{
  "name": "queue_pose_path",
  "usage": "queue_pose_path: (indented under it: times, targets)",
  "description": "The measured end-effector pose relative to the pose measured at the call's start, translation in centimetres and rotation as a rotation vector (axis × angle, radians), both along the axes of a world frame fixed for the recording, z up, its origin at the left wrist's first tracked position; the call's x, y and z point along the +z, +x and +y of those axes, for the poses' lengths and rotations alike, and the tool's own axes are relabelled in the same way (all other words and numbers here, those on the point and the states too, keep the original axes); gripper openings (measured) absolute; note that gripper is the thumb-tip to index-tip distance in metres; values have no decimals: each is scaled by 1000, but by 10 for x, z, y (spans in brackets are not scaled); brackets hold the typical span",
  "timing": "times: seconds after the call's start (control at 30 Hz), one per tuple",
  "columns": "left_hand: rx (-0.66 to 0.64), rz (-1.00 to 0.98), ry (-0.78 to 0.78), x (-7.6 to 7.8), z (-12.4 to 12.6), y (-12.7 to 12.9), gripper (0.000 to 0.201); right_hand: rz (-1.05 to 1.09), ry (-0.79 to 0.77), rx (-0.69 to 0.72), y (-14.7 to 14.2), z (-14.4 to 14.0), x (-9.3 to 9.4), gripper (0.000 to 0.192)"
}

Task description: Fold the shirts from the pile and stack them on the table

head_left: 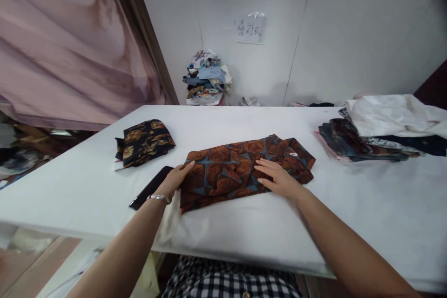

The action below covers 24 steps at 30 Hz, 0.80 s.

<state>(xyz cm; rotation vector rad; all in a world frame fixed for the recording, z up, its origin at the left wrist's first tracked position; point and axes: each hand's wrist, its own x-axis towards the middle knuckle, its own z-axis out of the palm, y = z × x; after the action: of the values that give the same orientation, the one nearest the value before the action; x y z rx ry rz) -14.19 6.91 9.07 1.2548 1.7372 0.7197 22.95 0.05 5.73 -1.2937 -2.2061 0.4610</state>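
A brown shirt (223, 167) with blue patterning lies folded into a long strip on the white table, a small white label near its right end. At its left end, my left hand (173, 180) pinches the edge, thumb on top and the other fingers partly hidden. My right hand (277, 179) rests flat on the fabric right of the middle, fingers spread. Beside my left wrist is a flat black object (151, 188), partly covered by the hand. Farther left sits a folded black garment (146, 143) with a gold floral print.
On the right of the white table (87, 191) lie a stack of folded dark clothes (356, 142) and a white cloth (394, 114). A tall clothes pile (207, 79) stands behind the far edge, below a handwritten sign (250, 30). A pink curtain (70, 46) hangs at left.
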Motion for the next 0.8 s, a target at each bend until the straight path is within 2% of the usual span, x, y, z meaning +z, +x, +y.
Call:
queue_pose_path:
  times: [0.13, 0.33, 0.5, 0.6, 0.8]
  targets:
    - [-15, -198, -9, 5, -23, 7, 57, -15, -92, 20, 3, 1, -4, 42]
    - [224, -412, 55, -2, -51, 12, 71, 38, -109, -3, 5, -1, -5, 39]
    - [249, -374, -28, 0, -75, 5, 75, 8, -127, -11, 6, -2, -1, 40]
    - [215, -381, -11, -2, -87, 0, 75, -13, -141, -20, 7, -2, -2, 41]
    - [212, -347, 20, -4, -93, -2, 64, -18, -160, -44, 8, -2, -6, 43]
